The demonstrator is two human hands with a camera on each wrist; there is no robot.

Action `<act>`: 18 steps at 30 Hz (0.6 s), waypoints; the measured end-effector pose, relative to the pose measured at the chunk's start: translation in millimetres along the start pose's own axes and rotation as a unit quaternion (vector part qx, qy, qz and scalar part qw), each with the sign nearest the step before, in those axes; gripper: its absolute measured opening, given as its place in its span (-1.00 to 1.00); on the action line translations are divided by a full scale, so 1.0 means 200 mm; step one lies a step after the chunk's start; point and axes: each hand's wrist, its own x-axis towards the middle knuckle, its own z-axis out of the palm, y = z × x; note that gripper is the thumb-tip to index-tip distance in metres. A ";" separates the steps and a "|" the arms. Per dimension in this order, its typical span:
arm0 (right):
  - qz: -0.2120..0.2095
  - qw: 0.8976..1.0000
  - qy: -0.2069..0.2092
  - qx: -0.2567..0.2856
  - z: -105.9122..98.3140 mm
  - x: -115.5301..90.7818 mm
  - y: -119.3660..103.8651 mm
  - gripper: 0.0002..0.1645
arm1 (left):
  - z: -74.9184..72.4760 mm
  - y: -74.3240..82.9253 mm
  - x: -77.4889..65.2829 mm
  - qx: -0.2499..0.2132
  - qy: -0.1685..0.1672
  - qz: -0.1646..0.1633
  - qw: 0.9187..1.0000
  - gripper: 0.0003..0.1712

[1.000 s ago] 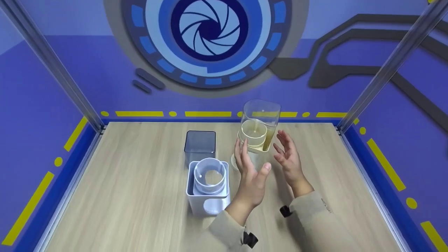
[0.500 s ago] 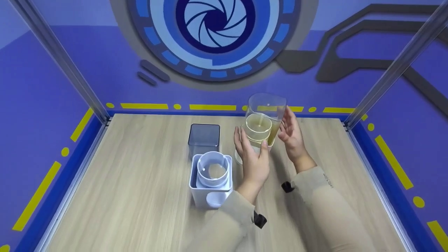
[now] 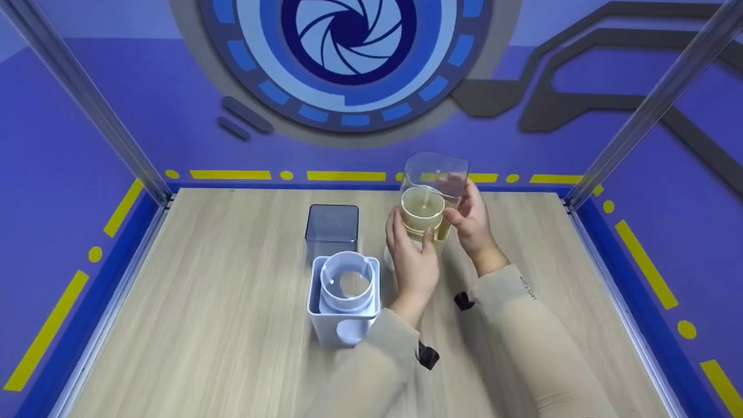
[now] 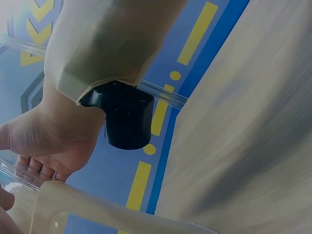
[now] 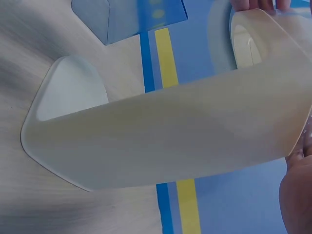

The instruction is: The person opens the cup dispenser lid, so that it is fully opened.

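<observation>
"How do the hands stand?"

"Both grip one cream plastic vessel with a smooth, satin-looking wall (image 5: 161, 141). The left hand (image 3: 414, 267) wraps round its front, fingers to the left, thumb to the right. The right hand (image 3: 475, 232) grips its right side, thumb in front, fingers behind."

"And the vessel's shape?"

"A round, cup-like cream collar (image 3: 422, 219) sits at twelve o'clock from the left hand. Behind it rises a tall, clear, glossy hood with a curved top (image 3: 432, 165). The right wrist view shows a pale foot with rounded corners (image 5: 73, 90); I can't tell whether it touches the tabletop of pale, streaky wood grain (image 3: 232, 302)."

"What else is hard to make out?"

"The left hand covers much of the vessel's front, and the left wrist view cuts off most of the vessel."

"Further out?"

"At eight o'clock from the hands stands a white, square, round-cornered plastic box (image 3: 323, 334), with a white ring (image 3: 347, 305) inside and an oval tongue (image 3: 350, 331) in front. At nine o'clock, just behind the box, is a smoky-grey, see-through square container (image 3: 332, 223), its lower part partly hidden. At eleven, a blue shutter-like emblem (image 3: 348, 26) on the wall, its top cut off."
</observation>
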 end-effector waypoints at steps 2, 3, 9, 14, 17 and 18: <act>0.001 1.000 0.007 -0.002 0.01 0.00 0.00 0.31 | 0.00 0.00 0.00 0.003 0.000 0.002 1.000 -0.12; 0.002 1.000 0.010 -0.005 0.01 0.00 0.00 0.33 | -0.01 0.00 0.00 0.004 -0.001 0.002 1.000 -0.12; -0.002 0.999 0.028 -0.027 0.02 -0.03 0.01 0.38 | -0.01 0.00 -0.03 -0.001 -0.002 -0.002 1.000 -0.11; -0.021 0.999 0.031 -0.021 0.02 -0.09 0.02 0.29 | -0.02 -0.01 -0.08 0.016 0.005 0.011 1.000 -0.10; -0.029 0.999 0.034 -0.012 0.02 -0.13 0.03 0.27 | -0.03 -0.02 -0.13 0.029 0.006 0.019 0.999 -0.08; -0.030 0.999 0.037 -0.008 0.03 -0.14 0.03 0.27 | -0.03 -0.02 -0.14 0.031 0.008 0.022 0.999 -0.08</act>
